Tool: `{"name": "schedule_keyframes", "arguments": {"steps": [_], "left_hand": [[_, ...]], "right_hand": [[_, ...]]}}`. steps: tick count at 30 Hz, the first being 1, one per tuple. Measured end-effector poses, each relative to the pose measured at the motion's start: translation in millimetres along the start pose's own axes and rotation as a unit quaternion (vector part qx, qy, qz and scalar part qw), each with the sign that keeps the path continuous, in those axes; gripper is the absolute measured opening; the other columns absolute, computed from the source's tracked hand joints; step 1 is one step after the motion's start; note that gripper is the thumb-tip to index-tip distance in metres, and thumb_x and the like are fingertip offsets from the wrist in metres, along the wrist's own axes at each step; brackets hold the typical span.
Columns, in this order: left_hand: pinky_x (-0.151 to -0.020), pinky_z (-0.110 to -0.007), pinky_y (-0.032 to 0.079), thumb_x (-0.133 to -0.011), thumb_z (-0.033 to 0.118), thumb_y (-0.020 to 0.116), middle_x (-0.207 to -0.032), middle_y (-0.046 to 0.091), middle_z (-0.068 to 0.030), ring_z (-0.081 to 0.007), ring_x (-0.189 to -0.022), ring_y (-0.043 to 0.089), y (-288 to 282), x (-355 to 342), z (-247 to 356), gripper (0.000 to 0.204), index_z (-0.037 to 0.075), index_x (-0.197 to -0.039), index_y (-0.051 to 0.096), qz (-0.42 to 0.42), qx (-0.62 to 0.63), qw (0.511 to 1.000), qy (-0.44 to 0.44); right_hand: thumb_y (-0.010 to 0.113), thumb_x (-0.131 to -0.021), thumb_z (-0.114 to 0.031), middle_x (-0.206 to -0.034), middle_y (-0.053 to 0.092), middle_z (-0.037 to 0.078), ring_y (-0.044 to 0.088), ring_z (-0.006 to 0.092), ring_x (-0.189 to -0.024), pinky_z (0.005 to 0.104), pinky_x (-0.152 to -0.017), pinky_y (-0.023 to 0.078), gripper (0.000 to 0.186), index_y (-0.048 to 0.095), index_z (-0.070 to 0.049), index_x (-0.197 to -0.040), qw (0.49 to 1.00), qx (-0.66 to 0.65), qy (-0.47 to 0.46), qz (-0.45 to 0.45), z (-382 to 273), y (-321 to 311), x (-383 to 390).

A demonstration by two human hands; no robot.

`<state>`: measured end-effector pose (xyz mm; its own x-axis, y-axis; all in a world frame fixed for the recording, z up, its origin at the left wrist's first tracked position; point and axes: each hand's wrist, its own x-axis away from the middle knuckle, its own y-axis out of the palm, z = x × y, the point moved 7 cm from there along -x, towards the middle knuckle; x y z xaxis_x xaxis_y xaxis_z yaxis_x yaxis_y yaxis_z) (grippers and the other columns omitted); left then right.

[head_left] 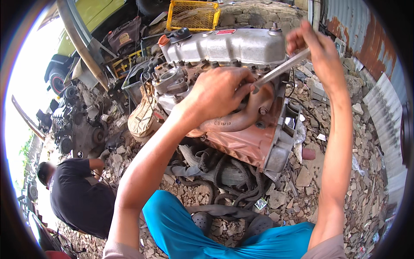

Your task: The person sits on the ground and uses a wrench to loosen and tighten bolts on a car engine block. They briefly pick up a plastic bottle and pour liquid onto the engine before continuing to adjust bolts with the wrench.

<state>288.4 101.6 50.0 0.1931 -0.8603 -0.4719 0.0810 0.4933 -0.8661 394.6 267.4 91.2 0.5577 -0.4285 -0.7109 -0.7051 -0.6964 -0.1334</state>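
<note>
My left hand [222, 93] is closed by the engine's near side, thumb and fingertips pinching the jaw end of a long silver wrench [284, 66]. The wrench slants up to the right, toward my right hand [318, 49]. That hand is raised past the engine's right end, its slightly blurred fingers apart and partly curled, with the wrench's far end against or just beside it. Beneath both hands stands an engine [241, 146] with a reddish-brown block. A silver valve cover [224, 46] tops it, and a rusty curved manifold [233, 123] runs below my left hand.
Thick dark rope [241, 185] lies coiled before the engine, on broken stone. At left, a person in a black shirt [82, 194] bends down near another engine [82, 125]. A yellow crate [192, 16] sits behind; corrugated metal sheeting [390, 116] stands at right.
</note>
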Motion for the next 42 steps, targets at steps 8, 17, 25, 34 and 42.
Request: {"name": "schedule_keyframes", "arguments": {"steps": [8,17,25,34,42], "left_hand": [[-0.071,-0.042,0.050,-0.086,0.022,0.064,-0.085,0.064,-0.0101,-0.0312,-0.084,0.063,14.8,6.7,23.4,0.016,0.009,-0.096,0.064,0.029,-0.050,0.997,0.057],[-0.066,-0.035,0.054,-0.087,0.011,0.066,-0.091,0.067,-0.0131,-0.0274,-0.075,0.068,47.2,48.8,25.5,0.025,0.003,-0.109,0.061,0.081,0.090,0.990,-0.067],[-0.070,-0.032,0.057,-0.089,0.013,0.066,-0.095,0.069,-0.0148,-0.0212,-0.082,0.071,106.7,79.2,20.0,0.038,-0.004,-0.120,0.054,-0.049,0.349,0.913,-0.207],[-0.075,-0.034,0.055,-0.085,0.015,0.068,-0.095,0.069,-0.0161,-0.0240,-0.084,0.071,114.9,70.2,17.6,0.034,-0.004,-0.112,0.059,-0.092,0.327,0.926,-0.165],[-0.073,-0.034,0.055,-0.085,0.016,0.069,-0.094,0.069,-0.0153,-0.0225,-0.084,0.071,120.0,73.2,3.2,0.033,-0.003,-0.110,0.061,-0.121,0.352,0.922,-0.107]], "right_hand": [[0.071,-0.087,-0.032,-0.064,0.061,0.000,0.055,0.0070,-0.056,0.0229,-0.049,0.041,0.031,0.068,-0.002,-0.097,0.908,0.101,0.165,-0.371,49.3,-9.6,65.2],[0.057,-0.094,-0.011,-0.077,0.058,0.001,0.054,0.0066,-0.068,0.0220,-0.061,0.045,0.013,0.059,0.001,-0.094,0.924,0.085,0.190,-0.321,62.6,-18.6,77.1],[0.056,-0.097,-0.018,-0.070,0.053,0.000,0.045,0.0059,-0.062,0.0239,-0.058,0.039,0.015,0.059,-0.004,-0.100,0.938,0.241,0.105,-0.226,74.0,-8.0,114.7],[0.058,-0.093,-0.006,-0.073,0.060,0.008,0.054,0.0141,-0.052,0.0286,-0.048,0.042,0.012,0.060,0.000,-0.103,0.964,0.227,-0.034,-0.134,81.9,16.4,149.3],[0.057,-0.094,-0.007,-0.068,0.056,0.008,0.053,0.0124,-0.054,0.0282,-0.049,0.042,0.013,0.060,0.003,-0.101,0.958,0.254,0.015,-0.131,71.8,33.7,154.3]]}}
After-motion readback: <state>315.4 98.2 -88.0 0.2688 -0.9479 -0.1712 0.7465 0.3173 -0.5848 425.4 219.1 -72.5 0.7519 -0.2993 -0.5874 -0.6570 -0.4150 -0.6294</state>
